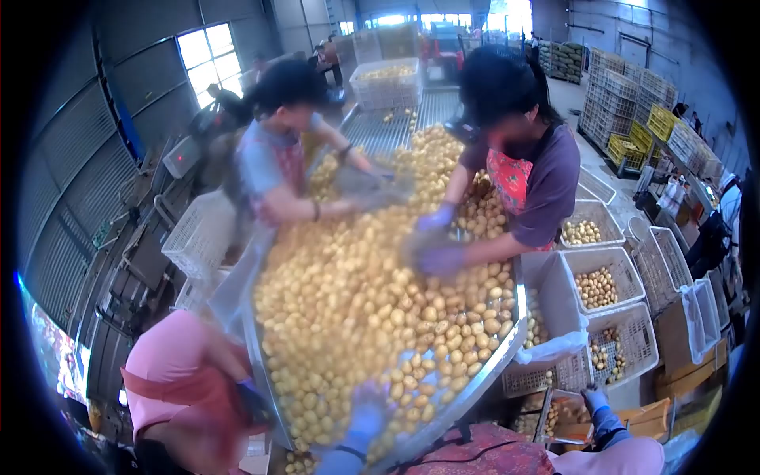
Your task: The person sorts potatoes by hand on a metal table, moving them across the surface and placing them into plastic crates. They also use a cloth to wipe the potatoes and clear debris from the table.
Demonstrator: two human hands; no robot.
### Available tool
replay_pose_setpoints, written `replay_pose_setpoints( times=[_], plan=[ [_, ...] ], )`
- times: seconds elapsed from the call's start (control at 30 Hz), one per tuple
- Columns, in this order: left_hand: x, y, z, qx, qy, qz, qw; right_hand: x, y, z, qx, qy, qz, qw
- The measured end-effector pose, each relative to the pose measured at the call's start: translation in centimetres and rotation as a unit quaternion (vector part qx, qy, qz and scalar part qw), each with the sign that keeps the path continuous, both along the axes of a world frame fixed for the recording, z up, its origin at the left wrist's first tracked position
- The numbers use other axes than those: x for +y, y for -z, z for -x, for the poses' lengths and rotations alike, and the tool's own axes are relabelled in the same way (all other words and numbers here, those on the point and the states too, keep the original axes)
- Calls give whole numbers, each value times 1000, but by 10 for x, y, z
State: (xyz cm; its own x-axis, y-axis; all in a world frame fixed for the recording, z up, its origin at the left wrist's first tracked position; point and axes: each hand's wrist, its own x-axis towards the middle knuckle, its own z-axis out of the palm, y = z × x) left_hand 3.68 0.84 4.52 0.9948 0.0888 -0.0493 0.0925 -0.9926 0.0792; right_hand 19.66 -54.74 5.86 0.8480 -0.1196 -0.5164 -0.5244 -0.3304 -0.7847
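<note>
A thick layer of potatoes (380, 293) covers the metal sorting table (518, 317) in front of me. My left hand (370, 408), in a bluish-purple glove, lies at the near edge of the potatoes with its fingers spread, touching or just above them; its outline is a little blurred. Out to the right, my right hand (594, 398), also gloved, is above crates beside the table. Its fingers are too small and dark to make out. Below it, an orange crate (645, 418) stands near some loose potatoes (566, 412).
Across the table, two people (289, 150) (518, 158) reach into the potatoes with blurred gloved hands. Someone in pink (182, 372) bends at the left. White crates (625, 273) with potatoes line the right side. A full crate (386, 85) stands at the far end.
</note>
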Motion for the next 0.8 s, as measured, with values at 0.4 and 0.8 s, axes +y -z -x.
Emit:
replay_pose_setpoints(
  times=[0.4,0.8],
  plan=[
    [-9,-49,71,66,-115,241,961,307,32,-13,-443,-703,215,512],
    [7,-19,71,91,-248,128,956,321,29,-76,-390,-725,165,544]
  ],
)
